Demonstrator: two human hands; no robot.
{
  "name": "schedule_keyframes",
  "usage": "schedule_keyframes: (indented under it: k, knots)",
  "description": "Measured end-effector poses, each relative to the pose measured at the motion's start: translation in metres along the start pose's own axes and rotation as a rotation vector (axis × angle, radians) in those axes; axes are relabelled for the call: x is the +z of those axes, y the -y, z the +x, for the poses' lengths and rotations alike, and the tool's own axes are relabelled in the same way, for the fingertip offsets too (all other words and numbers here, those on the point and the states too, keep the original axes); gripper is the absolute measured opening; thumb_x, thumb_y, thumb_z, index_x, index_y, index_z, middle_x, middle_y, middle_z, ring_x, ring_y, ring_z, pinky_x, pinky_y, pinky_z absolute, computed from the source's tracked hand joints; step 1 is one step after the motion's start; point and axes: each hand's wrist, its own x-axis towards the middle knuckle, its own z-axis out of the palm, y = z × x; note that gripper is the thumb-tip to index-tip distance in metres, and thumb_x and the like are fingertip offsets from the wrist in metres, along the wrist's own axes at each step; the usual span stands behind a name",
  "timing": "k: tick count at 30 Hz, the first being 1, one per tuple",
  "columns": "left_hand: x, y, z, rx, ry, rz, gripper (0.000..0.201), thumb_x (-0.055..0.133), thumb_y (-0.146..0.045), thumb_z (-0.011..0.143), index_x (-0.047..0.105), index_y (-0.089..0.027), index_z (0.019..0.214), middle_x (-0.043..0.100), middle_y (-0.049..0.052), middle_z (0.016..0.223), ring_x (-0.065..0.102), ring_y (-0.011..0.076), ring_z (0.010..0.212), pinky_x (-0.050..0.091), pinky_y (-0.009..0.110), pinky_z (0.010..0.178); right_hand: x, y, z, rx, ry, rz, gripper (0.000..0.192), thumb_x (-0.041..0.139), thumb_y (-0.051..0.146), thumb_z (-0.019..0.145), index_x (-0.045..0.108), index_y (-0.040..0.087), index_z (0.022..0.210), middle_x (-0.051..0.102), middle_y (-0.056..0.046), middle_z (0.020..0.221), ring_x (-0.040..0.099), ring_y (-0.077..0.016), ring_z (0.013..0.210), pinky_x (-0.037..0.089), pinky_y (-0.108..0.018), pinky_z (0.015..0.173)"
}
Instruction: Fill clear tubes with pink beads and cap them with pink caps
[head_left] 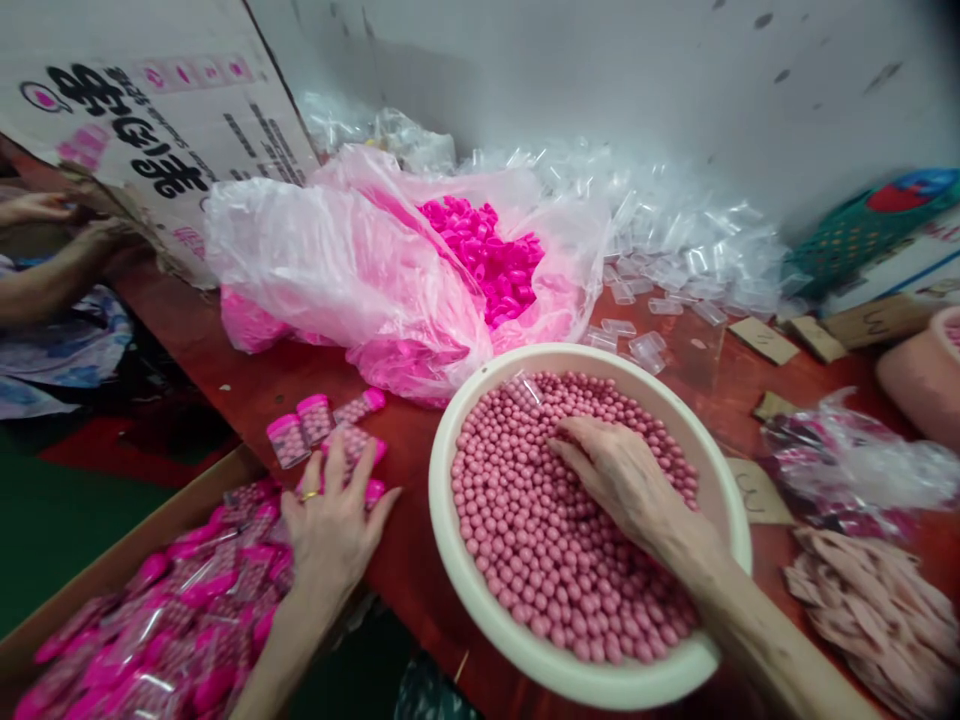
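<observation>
My left hand [334, 510] is spread, palm down, over several small clear boxes with pink lids [289, 440] at the table's left edge. They hold pink balls, and the fingers touch some of them. A ring is on one finger. My right hand [615, 475] reaches into a cream-coloured basin [441, 520] full of pink balls [525, 560]. Its fingers are together and curled down among the balls; whatever they grip is hidden beneath the hand. An open clear box [525, 392] lies on the balls near the basin's far rim.
A carton [56, 605] of filled boxes stands lower left. Behind the basin, a plastic bag [337, 270] holds bright pink lids [487, 255]. Clear empty boxes [667, 230] are heaped along the wall. A cloth [877, 610] lies right. Another person's arm [56, 265] shows at left.
</observation>
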Motion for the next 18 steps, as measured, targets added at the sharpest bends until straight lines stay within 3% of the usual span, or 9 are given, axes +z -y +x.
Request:
schedule_keyframes:
  k: [4,8,10,12,14,16,18]
  knots:
    - [0.011,0.051,-0.031,-0.133,-0.19,-0.096,0.054,0.048,-0.034,0.086,0.041,-0.013,0.136,0.022,0.018,0.15,0.027,0.036,0.134,0.027,0.05,0.107,0.003,-0.006,-0.002,-0.072,-0.062,0.019,0.017,0.045,0.023,0.09,0.053,0.021,0.075,0.062,-0.005,0.073,0.058,-0.0185,0.066,0.041,-0.03,0.064]
    - [0.021,0.102,-0.055,-0.357,-0.254,-0.124,0.049,0.045,-0.032,0.087,0.046,-0.008,0.129,0.042,0.024,0.137,0.039,0.0436,0.125,0.036,0.058,0.098,0.001,-0.006,-0.002,-0.029,-0.017,0.016,0.018,0.043,0.018,0.09,0.053,0.019,0.075,0.062,-0.004,0.071,0.058,-0.0174,0.064,0.04,-0.029,0.063]
    - [0.019,0.114,-0.051,-0.4,-0.301,-0.122,0.049,0.042,-0.033,0.088,0.044,-0.009,0.13,0.043,0.021,0.136,0.039,0.0449,0.124,0.034,0.06,0.098,0.0,-0.004,-0.001,-0.034,-0.031,0.015,0.019,0.043,0.018,0.09,0.053,0.019,0.073,0.061,-0.004,0.069,0.057,-0.0173,0.062,0.039,-0.029,0.06]
    - [0.013,0.109,-0.031,-0.362,-0.343,-0.122,0.049,0.038,-0.034,0.09,0.039,-0.013,0.134,0.04,0.015,0.14,0.035,0.0403,0.129,0.028,0.055,0.104,-0.001,-0.002,0.0,-0.047,-0.08,0.012,0.022,0.041,0.019,0.09,0.053,0.021,0.072,0.06,-0.003,0.065,0.056,-0.0174,0.059,0.038,-0.029,0.057]
    - [0.007,0.09,0.001,-0.263,-0.397,-0.138,0.049,0.039,-0.038,0.09,0.043,-0.011,0.131,0.041,0.017,0.138,0.034,0.0369,0.129,0.026,0.052,0.106,-0.002,-0.001,0.0,-0.053,-0.099,0.014,0.025,0.038,0.021,0.091,0.054,0.022,0.071,0.059,-0.003,0.063,0.054,-0.0175,0.057,0.037,-0.029,0.056]
    - [0.005,0.064,0.038,-0.163,-0.36,-0.142,0.047,0.043,-0.044,0.088,0.053,-0.015,0.123,0.048,0.014,0.133,0.032,0.034,0.131,0.024,0.049,0.107,-0.002,0.0,0.0,-0.039,-0.075,0.016,0.025,0.038,0.021,0.091,0.053,0.021,0.07,0.059,-0.003,0.064,0.054,-0.0174,0.058,0.036,-0.029,0.056]
    - [0.007,0.042,0.069,-0.058,-0.261,-0.085,0.045,0.044,-0.046,0.087,0.057,-0.017,0.119,0.047,0.015,0.134,0.025,0.0362,0.134,0.018,0.058,0.106,-0.001,-0.001,0.0,-0.017,-0.037,0.017,0.022,0.04,0.021,0.091,0.054,0.02,0.073,0.06,-0.004,0.068,0.054,-0.0175,0.06,0.036,-0.029,0.058]
